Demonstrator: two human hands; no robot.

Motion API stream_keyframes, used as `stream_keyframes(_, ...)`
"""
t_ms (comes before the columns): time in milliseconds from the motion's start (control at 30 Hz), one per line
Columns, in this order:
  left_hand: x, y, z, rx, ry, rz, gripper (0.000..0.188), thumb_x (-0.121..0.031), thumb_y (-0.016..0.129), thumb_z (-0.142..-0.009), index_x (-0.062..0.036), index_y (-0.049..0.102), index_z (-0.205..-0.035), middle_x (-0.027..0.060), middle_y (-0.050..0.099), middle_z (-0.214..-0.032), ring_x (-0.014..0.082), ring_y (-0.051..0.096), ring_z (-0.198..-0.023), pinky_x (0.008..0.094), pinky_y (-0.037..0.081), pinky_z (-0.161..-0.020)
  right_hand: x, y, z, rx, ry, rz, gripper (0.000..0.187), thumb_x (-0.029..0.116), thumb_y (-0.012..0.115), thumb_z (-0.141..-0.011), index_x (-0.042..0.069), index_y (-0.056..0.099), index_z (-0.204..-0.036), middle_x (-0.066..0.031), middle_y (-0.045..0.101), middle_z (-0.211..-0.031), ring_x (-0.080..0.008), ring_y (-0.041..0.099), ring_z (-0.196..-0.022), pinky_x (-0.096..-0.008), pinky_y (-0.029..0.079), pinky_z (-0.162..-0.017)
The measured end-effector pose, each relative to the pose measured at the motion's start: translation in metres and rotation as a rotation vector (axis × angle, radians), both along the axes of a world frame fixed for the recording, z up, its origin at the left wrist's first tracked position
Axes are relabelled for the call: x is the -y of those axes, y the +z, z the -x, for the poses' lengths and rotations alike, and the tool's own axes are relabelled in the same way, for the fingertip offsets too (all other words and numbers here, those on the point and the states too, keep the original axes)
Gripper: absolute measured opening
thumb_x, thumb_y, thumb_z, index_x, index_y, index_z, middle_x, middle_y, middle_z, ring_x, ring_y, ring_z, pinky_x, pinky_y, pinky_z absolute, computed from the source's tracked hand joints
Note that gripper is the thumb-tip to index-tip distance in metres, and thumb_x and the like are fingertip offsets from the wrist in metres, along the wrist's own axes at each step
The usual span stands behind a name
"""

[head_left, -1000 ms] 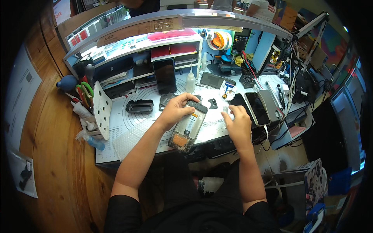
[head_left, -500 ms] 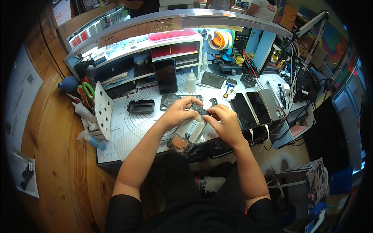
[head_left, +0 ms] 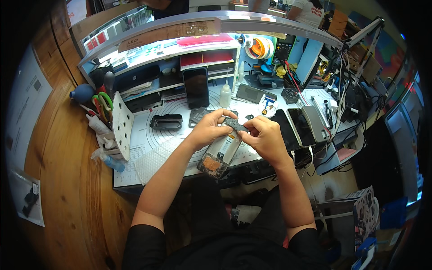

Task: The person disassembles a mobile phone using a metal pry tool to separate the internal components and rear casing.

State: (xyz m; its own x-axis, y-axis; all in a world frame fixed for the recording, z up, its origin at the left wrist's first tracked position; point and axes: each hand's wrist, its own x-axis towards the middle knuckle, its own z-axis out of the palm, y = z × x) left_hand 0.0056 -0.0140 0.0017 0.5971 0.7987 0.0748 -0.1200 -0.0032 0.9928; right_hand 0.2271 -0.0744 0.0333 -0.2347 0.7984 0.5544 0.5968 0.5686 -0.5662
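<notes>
An opened smartphone (head_left: 228, 145) lies tilted between my hands, its inside facing up, with a coppery patch (head_left: 209, 164) at the near end. Across its far end sits a dark cover piece (head_left: 235, 124). My left hand (head_left: 209, 130) is closed round the phone's far left corner, thumb on the dark piece. At the piece's right end, my right hand (head_left: 267, 139) pinches with thumb and forefinger; the exact grip is partly hidden. Behind my left hand lie a flat dark part (head_left: 198, 115) and an empty black frame (head_left: 166, 122). A small dark part (head_left: 249, 117) lies beyond my right fingers.
Bubble wrap (head_left: 155, 161) lies at the left, near a white perforated holder (head_left: 122, 121) with tools. A standing phone (head_left: 196, 88) and a dropper bottle (head_left: 225, 96) are behind. Right of my hands are phones (head_left: 300, 127) with white cables (head_left: 310, 157), and a multimeter (head_left: 282, 50) farther back.
My right fingertips have shifted slightly right along the dark piece, toward its end. The left hand keeps its hold on the phone. The whole view has moved a little.
</notes>
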Motion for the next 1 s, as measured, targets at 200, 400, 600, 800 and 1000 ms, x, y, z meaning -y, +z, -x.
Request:
stream_keyframes(200,0.001,0.002,0.001,0.052,0.003,0.027,0.037,0.000,0.066,-0.095,-0.0020,0.059,-0.132,0.0084,0.073,-0.112,0.0111,0.070,-0.101,0.0266,0.057,-0.090,0.002,0.011,0.003,-0.001,0.017,-0.021,0.020,0.012,0.082,-0.083,-0.003,0.072,-0.093,-0.0122,0.068,-0.085,-0.0215,0.067,-0.066,-0.0333,0.054,-0.063)
stream_keyframes(400,0.005,0.009,0.001,0.152,-0.019,0.091,0.035,-0.002,0.067,-0.095,-0.0017,0.060,-0.130,0.0080,0.073,-0.111,0.0098,0.070,-0.098,0.0244,0.057,-0.085,-0.005,0.010,-0.003,-0.129,0.044,0.047,0.022,0.012,0.084,-0.083,-0.002,0.074,-0.098,-0.0091,0.071,-0.088,-0.0141,0.067,-0.068,-0.0285,0.054,-0.064)
stream_keyframes(600,0.003,0.007,0.004,0.145,-0.022,0.073,0.036,-0.002,0.068,-0.095,-0.0018,0.060,-0.130,0.0093,0.073,-0.112,0.0113,0.071,-0.098,0.0258,0.058,-0.088,-0.004,0.005,0.000,-0.162,0.057,-0.008,0.021,0.006,0.084,-0.083,-0.003,0.072,-0.098,-0.0085,0.070,-0.090,-0.0141,0.067,-0.070,-0.0279,0.055,-0.065)
stream_keyframes(800,0.002,0.006,0.004,0.142,-0.022,0.057,0.037,-0.002,0.068,-0.095,-0.0025,0.059,-0.132,0.0085,0.073,-0.111,0.0111,0.070,-0.100,0.0262,0.057,-0.089,0.000,-0.003,0.006,-0.170,0.033,-0.086,0.015,0.000,0.081,-0.086,-0.002,0.072,-0.099,-0.0084,0.069,-0.091,-0.0152,0.068,-0.071,-0.0286,0.056,-0.065)
stream_keyframes(1000,0.008,0.010,0.000,0.177,0.001,-0.073,0.041,0.003,0.066,-0.096,-0.0021,0.056,-0.135,0.0094,0.072,-0.115,0.0132,0.070,-0.107,0.0282,0.055,-0.096,0.011,-0.017,0.015,-0.272,-0.015,-0.262,0.015,-0.004,0.079,-0.086,0.000,0.073,-0.098,-0.0097,0.069,-0.097,-0.0183,0.068,-0.073,-0.0289,0.056,-0.064)
